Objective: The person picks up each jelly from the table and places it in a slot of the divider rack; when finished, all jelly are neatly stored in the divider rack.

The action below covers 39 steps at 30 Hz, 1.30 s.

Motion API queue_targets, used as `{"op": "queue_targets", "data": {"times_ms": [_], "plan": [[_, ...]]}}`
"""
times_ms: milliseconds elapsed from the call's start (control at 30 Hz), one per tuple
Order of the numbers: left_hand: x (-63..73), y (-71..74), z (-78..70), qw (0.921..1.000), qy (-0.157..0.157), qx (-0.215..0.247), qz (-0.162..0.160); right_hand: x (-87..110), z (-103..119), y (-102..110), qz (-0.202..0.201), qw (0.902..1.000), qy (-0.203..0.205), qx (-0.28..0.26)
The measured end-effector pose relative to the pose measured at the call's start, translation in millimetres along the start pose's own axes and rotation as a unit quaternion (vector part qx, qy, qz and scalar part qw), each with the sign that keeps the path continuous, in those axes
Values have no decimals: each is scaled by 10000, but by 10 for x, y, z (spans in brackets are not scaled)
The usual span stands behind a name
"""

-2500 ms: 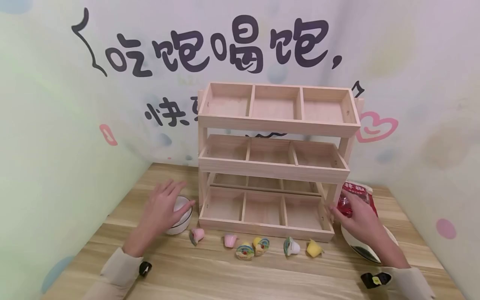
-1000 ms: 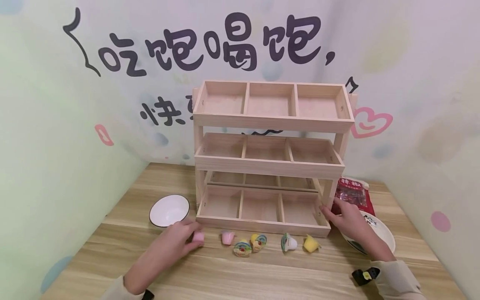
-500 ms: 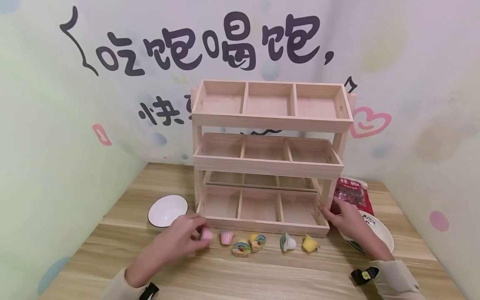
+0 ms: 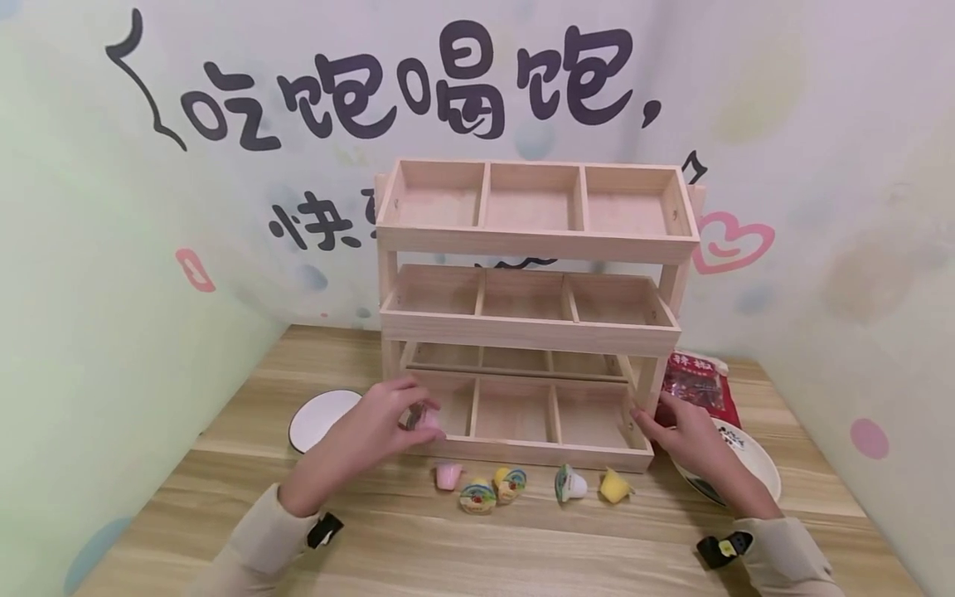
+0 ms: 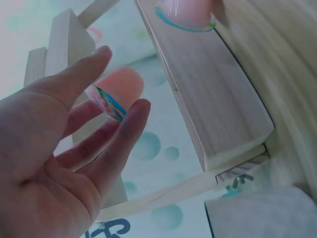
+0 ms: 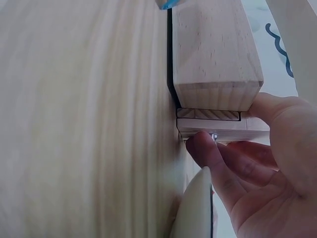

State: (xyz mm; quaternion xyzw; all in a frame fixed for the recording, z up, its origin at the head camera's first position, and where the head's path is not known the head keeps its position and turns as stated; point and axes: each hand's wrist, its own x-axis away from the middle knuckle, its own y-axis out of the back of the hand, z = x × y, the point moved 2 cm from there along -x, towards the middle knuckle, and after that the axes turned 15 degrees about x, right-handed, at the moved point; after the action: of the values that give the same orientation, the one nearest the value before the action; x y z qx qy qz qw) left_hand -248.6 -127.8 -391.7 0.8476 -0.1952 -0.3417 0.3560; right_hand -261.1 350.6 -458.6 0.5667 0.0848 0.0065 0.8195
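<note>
My left hand [image 4: 384, 419] pinches a pink jelly cup [image 5: 124, 85] between thumb and fingertips, its printed lid turned toward the palm. It is at the left compartment of the bottom tray, near the front rim of the three-tier wooden shelf [image 4: 522, 332]. My right hand [image 4: 690, 439] grips the shelf's lower right end, thumb over the tray's side and fingers behind the leg, as the right wrist view shows. In front of the shelf lie another pink jelly cup [image 4: 448, 476], two yellow ones with printed lids [image 4: 477, 496], a white one [image 4: 573, 483] and a plain yellow one [image 4: 615, 486].
A white bowl [image 4: 317, 419] with a dark rim stands left of the shelf, partly behind my left hand. On the right are a plate [image 4: 761, 464] under my right forearm and a red food packet [image 4: 701, 385]. Printed walls stand behind and beside the wooden table [image 4: 448, 555].
My left hand has moved from the bowl to the leftmost pink jelly cup, picked it up and raised it to the bottom tray. My right hand has settled on the shelf's right end.
</note>
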Motion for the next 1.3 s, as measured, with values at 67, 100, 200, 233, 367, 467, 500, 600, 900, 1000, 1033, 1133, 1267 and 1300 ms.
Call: {"op": "queue_targets", "data": {"times_ms": [67, 100, 200, 233, 367, 467, 500, 600, 900, 1000, 1033, 1133, 1267, 1300], "plan": [[-62, -16, 53, 10000, 73, -34, 28, -3, 6, 3, -12, 10000, 11, -4], [-90, -24, 80, 9999, 115, -37, 40, -5, 9, 5, -13, 10000, 16, -4], [-166, -47, 166, 9997, 219, -11, 80, -9, 17, 9, 13, 10000, 11, -27], [-186, -58, 196, 9997, 225, 1, 83, -10, 19, 10, 23, 10000, 7, -34], [-240, -100, 291, 9999, 139, 3, 89, -6, 25, 16, 46, 10000, -14, -41], [-255, -138, 346, 9999, -10, -126, 111, 4, 29, 27, 37, 10000, -41, -8], [-258, -151, 364, 9998, -38, -167, 129, 8, 29, 30, 36, 10000, -51, -7], [-259, -181, 411, 9993, 28, -317, 197, 18, 32, 40, 12, 10000, -63, -10], [-239, -213, 483, 9983, 268, -251, 449, 17, 28, 57, 1, 10000, -23, -22], [-233, -211, 504, 9975, 270, -97, 653, 15, 23, 56, 24, 10000, -42, -9], [-230, -210, 512, 9969, 299, -9, 730, 15, 23, 55, 36, 10000, -47, -11], [-219, -204, 539, 9947, 341, 209, 943, 10, 21, 48, 64, 10000, -65, -8], [-211, -190, 563, 9908, 294, 543, 1205, 10, 19, 35, 72, 9999, -73, -2], [-209, -186, 566, 9898, 264, 613, 1255, 12, 18, 32, 64, 10000, -73, 4]]}}
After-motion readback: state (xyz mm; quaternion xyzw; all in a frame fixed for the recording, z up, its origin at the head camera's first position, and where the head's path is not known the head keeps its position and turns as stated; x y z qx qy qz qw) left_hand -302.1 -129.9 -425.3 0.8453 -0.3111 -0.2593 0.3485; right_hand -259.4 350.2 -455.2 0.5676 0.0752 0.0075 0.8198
